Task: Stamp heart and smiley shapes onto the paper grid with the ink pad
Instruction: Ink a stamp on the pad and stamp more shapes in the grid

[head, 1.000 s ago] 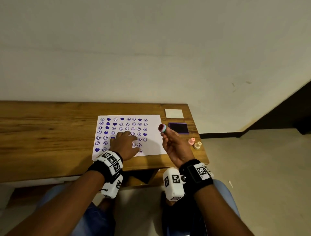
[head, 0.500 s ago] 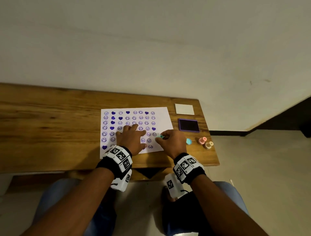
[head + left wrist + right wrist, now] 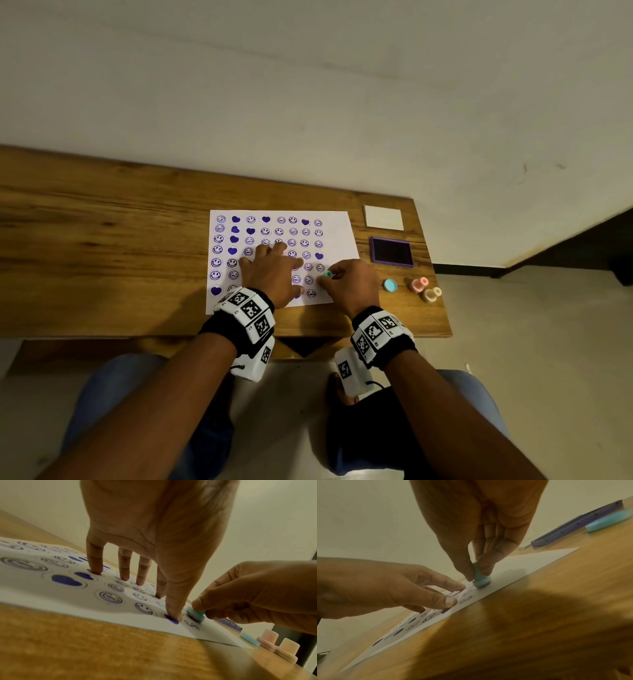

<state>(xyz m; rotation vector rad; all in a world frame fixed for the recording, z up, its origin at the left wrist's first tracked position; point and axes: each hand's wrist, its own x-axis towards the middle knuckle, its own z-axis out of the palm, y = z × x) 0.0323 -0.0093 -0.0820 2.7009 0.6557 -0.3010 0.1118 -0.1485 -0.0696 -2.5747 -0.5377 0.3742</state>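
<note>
Right hand (image 3: 349, 286) pinches teal stamp (image 3: 480, 580) down on paper grid (image 3: 337, 236), near-right cell. Left hand (image 3: 270, 270) flat, fingers spread, pinning the sheet. Risks as I judge them: tilted stamp gives a partial print; left thumb on a heart could smear it. Grid mostly filled, purple smileys and hearts.

The left hand (image 3: 270, 274) hides several stamped marks on the paper (image 3: 339, 233).
</note>
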